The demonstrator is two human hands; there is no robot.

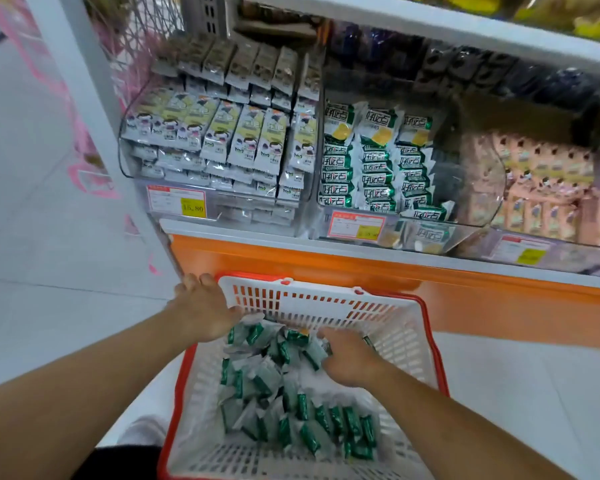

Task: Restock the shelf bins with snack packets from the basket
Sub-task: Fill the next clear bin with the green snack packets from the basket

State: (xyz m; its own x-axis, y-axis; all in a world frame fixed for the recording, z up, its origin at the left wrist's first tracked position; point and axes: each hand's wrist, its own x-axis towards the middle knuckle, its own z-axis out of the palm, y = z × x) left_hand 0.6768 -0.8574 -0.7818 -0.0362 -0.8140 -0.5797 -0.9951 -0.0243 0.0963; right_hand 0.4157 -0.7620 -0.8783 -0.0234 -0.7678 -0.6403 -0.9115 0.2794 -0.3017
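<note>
Two hands: left hand (pixel 205 311) grips white basket (pixel 409 337) rim; right hand (pixel 352 360) grip hidden among packets (pixel 274 386), white floor (pixel 42 271).

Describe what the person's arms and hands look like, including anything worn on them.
Both forearms are bare as far as the frame shows: no sleeves in view. The left hand and right hand wear no gloves, and no rings, watch or bracelets are visible. Fingers of both are partly hidden, so small items cannot be ruled out.
</note>
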